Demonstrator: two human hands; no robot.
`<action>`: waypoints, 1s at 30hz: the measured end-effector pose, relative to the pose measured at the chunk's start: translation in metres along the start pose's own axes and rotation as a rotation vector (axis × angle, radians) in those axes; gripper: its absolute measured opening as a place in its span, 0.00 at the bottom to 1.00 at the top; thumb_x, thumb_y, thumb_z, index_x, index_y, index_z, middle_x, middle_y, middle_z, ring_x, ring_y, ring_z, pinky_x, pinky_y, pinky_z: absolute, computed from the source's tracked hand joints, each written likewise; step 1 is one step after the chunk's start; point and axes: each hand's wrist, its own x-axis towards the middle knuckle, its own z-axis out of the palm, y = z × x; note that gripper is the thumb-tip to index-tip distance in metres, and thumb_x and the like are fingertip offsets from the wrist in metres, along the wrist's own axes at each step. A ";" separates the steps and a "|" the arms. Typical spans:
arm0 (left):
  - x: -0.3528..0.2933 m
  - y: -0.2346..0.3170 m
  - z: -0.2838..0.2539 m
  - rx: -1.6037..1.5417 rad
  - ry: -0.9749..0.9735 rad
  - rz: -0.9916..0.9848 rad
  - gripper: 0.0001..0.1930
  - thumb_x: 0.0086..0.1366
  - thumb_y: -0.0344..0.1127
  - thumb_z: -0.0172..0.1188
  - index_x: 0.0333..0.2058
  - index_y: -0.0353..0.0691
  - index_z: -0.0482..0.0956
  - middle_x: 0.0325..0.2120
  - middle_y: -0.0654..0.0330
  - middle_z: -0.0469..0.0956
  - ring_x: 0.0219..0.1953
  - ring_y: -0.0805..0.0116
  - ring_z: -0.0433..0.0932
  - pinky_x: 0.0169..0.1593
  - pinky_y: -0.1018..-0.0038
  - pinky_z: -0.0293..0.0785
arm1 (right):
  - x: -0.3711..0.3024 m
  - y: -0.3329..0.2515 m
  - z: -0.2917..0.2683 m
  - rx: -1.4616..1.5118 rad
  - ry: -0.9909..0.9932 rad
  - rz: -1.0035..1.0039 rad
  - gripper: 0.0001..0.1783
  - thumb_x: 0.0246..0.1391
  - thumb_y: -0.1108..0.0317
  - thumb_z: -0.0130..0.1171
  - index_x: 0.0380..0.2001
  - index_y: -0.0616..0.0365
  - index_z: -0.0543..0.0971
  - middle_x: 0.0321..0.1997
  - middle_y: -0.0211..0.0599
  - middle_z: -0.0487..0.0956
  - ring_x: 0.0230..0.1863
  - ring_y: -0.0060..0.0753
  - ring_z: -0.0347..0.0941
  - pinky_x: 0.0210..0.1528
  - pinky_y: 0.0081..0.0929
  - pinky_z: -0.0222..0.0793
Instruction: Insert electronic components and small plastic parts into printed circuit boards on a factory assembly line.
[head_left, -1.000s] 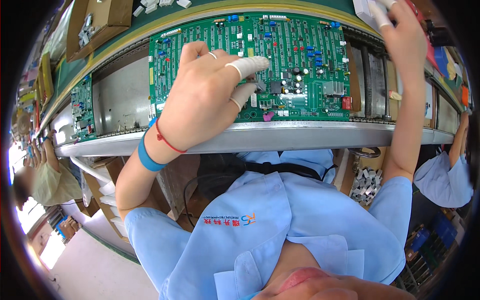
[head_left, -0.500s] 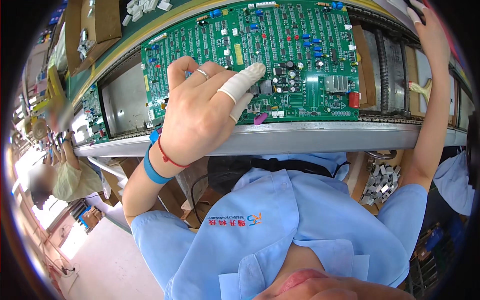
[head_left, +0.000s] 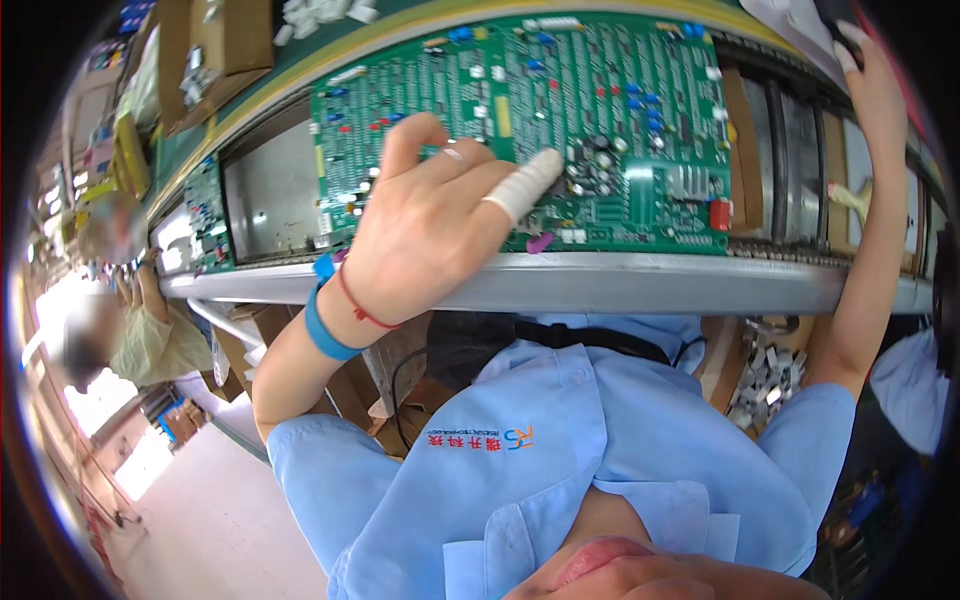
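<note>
My left hand (head_left: pixel 430 205) lies over a green circuit board (head_left: pixel 410 75) with many small parts on it. Its index finger, in a white finger cot (head_left: pixel 525 188), reaches to a cluster of black round capacitors (head_left: pixel 598 155). The thumb is hidden beneath, so what lies between thumb and index does not show. The other fingers are curled, the little finger lifted. A purple part (head_left: pixel 540 242) sits at the board's near edge. My right hand (head_left: pixel 872 75) is stretched to the far right, white-tipped fingers apart beside a dark shape (head_left: pixel 838 12) that is unclear.
The board rests between rails, a metal bar (head_left: pixel 620 280) along the near side. A second board (head_left: pixel 203 225) stands at the left. Cardboard boxes (head_left: pixel 235 45) hold parts at the far left; another box with metal pieces (head_left: pixel 768 385) is below right. A co-worker (head_left: pixel 155 340) is at the left.
The view has shifted, so the board sits slightly lower and farther right. My left index finger has come slightly nearer to me on the board, and the thumb has gone out of sight.
</note>
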 end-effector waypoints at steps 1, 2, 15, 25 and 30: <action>0.001 -0.004 -0.005 -0.038 -0.054 -0.014 0.22 0.48 0.29 0.67 0.45 0.41 0.80 0.28 0.67 0.80 0.31 0.70 0.76 0.46 0.67 0.59 | 0.001 0.012 0.007 -0.003 0.078 -0.095 0.19 0.58 0.57 0.54 0.51 0.49 0.75 0.50 0.43 0.76 0.52 0.46 0.72 0.52 0.34 0.67; 0.000 -0.013 -0.013 0.007 -0.050 -0.035 0.22 0.48 0.29 0.67 0.45 0.41 0.80 0.28 0.67 0.80 0.31 0.70 0.76 0.46 0.67 0.59 | 0.003 0.032 0.017 0.000 0.164 -0.190 0.18 0.56 0.56 0.57 0.48 0.49 0.76 0.48 0.42 0.77 0.50 0.45 0.73 0.50 0.35 0.69; -0.101 -0.326 -0.067 0.463 -0.058 -1.065 0.13 0.57 0.47 0.59 0.42 0.60 0.83 0.37 0.60 0.82 0.40 0.60 0.80 0.52 0.60 0.63 | -0.013 0.037 0.000 0.075 0.024 -0.162 0.16 0.53 0.74 0.56 0.47 0.58 0.73 0.50 0.42 0.75 0.52 0.46 0.72 0.52 0.33 0.66; -0.072 -0.315 -0.050 0.343 0.179 -0.955 0.12 0.62 0.40 0.56 0.33 0.39 0.82 0.27 0.49 0.80 0.33 0.55 0.81 0.40 0.64 0.75 | -0.015 0.035 -0.005 0.024 0.022 -0.170 0.19 0.55 0.70 0.57 0.51 0.51 0.74 0.52 0.39 0.76 0.53 0.41 0.72 0.53 0.31 0.66; -0.102 -0.291 -0.081 -0.031 0.501 -1.073 0.14 0.63 0.35 0.54 0.44 0.34 0.78 0.33 0.56 0.81 0.29 0.69 0.79 0.35 0.72 0.74 | -0.001 0.042 -0.015 0.128 0.021 -0.110 0.18 0.57 0.68 0.57 0.53 0.49 0.75 0.49 0.36 0.77 0.50 0.32 0.73 0.53 0.25 0.66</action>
